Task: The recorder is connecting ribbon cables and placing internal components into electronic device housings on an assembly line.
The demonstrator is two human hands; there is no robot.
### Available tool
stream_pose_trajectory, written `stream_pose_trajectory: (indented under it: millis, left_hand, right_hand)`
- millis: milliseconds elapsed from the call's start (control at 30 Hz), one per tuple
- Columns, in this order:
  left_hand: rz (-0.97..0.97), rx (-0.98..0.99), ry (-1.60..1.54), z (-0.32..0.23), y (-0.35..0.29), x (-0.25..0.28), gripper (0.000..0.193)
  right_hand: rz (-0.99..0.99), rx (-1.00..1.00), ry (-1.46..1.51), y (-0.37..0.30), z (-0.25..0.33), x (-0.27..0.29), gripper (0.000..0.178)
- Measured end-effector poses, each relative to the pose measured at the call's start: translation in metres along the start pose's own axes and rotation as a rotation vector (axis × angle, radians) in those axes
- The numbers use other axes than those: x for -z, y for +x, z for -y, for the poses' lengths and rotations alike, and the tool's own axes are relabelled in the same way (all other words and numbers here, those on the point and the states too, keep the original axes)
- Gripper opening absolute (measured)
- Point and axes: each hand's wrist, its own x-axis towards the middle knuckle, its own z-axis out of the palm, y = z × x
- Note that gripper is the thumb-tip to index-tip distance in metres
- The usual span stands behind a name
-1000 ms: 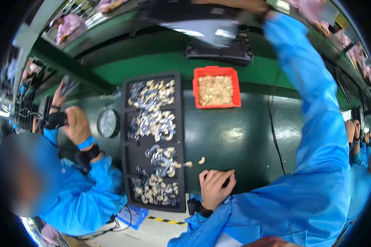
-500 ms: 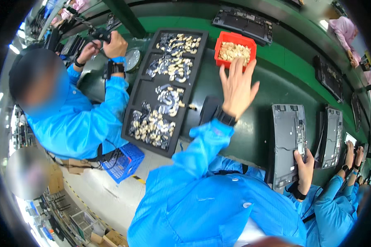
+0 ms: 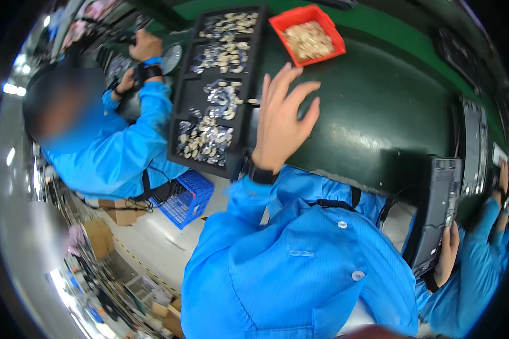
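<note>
Small metal parts (image 3: 206, 138), in heaps inside the compartments of a black tray (image 3: 193, 93) on the green table (image 3: 367, 113). From the head view: just beside the left hand (image 3: 280, 121), on its left side, not touching it. Left hand raised above the table edge, palm down, with fingers (image 3: 285, 82) spread wide and straight, holding nothing. Nearest heap a little below and left of the fingertips; a few loose parts at the tray rim, close to the index finger. Beyond the fingertips, a red bin (image 3: 283, 39) full of pale small pieces, apart from the hand.

Right hand (image 3: 449, 251) low at the right, closed around the lower edge of a dark flat panel (image 3: 435, 209), gripping it firmly while it leans at the table edge.

Probably a reach toward the parts, with the pick not yet made. For the next move, likely needed: lowering the left hand, bringing it leftward over one compartment, and pinching a single piece out of the heap.

At the left, a co-worker in a blue coat (image 3: 124, 147), busy with own things; under the table, a blue basket (image 3: 184, 198).
</note>
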Motion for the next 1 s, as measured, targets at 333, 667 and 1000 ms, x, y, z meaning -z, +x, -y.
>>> stream_pose_trajectory:
  millis: [333,667,1000]
  left_hand:
    - [0.341,0.044,0.077,0.008,-0.107,-0.003,0.054]
    - [0.239,0.041,0.334,0.044,-0.083,-0.018,0.077]
    - [0.302,-0.019,0.129,0.031,-0.104,-0.005,0.058]
  right_hand:
    - [-0.291,0.072,0.134,-0.040,-0.043,-0.112,0.053]
    - [0.028,0.545,0.080,0.100,0.052,-0.201,0.057]
    - [0.388,0.482,1.425,0.005,-0.095,-0.089,0.043]
